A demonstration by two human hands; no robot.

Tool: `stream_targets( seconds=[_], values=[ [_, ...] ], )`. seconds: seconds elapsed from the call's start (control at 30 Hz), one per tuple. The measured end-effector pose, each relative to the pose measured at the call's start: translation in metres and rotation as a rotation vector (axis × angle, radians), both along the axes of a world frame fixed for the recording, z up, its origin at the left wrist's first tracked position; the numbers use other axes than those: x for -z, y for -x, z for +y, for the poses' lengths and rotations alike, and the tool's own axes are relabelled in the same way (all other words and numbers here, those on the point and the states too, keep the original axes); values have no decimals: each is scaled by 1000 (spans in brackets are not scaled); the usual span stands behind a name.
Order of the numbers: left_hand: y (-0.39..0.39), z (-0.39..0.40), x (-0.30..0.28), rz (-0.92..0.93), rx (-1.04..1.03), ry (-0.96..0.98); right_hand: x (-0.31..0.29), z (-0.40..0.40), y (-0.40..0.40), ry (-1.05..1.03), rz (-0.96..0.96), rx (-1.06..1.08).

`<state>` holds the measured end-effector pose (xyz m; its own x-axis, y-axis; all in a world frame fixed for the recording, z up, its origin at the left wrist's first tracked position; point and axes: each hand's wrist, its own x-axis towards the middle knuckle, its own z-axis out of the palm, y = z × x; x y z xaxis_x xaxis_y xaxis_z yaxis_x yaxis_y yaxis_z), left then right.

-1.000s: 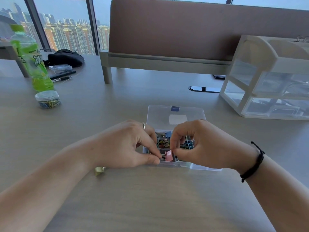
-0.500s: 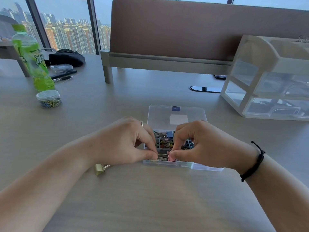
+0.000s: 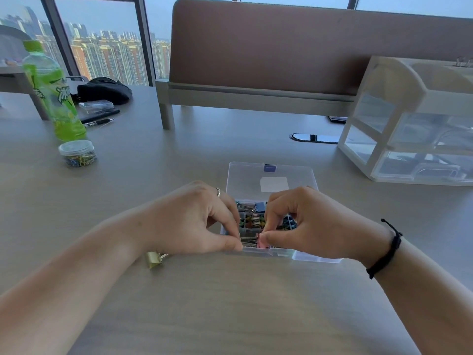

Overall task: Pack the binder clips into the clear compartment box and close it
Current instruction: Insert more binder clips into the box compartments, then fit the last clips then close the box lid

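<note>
The clear compartment box (image 3: 317, 257) sits open on the desk, its lid (image 3: 271, 176) lying flat behind it with a blue latch. Several coloured binder clips fill its compartments. My right hand (image 3: 309, 224) pinches a pink binder clip (image 3: 262, 242) at the box's near-left compartment. My left hand (image 3: 194, 221) pinches that clip's wire handles from the left, over the box's left edge. A gold binder clip (image 3: 153, 260) lies on the desk beside my left wrist, outside the box.
A green bottle (image 3: 53, 93) and a small round tub of paper clips (image 3: 76, 152) stand at the far left. A white drawer unit (image 3: 414, 124) stands at the right. A brown divider panel (image 3: 281, 47) runs across the back. Pens and a black bag lie far left.
Both hands have lowered the pink clip deeper into the near-left compartment. The gold clip by my left wrist shows more than before.
</note>
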<state>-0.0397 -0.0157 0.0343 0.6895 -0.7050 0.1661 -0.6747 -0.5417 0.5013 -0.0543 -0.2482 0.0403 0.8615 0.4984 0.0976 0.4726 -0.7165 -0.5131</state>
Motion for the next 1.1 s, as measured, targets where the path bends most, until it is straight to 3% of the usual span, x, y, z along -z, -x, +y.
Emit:
stream_targets(
  seconds=[0.13,0.27,0.6,0.77,0.9,1.1],
  values=[
    [-8,12,-6,-20,-48,229,-3,1,2,-98,-42,30],
    [-10,36,-14,-84,-229,346,0,9,5,-164,-104,65],
    [29,114,5,-91,-684,26,8,103,21,231,-353,-205],
    [63,145,23,121,-581,-255,17,148,25,285,-358,-187],
    [75,145,38,-77,-572,-362,30,168,22,331,-307,-172],
    [69,136,40,-213,-554,-222,34,174,18,286,-356,-128]
  ],
)
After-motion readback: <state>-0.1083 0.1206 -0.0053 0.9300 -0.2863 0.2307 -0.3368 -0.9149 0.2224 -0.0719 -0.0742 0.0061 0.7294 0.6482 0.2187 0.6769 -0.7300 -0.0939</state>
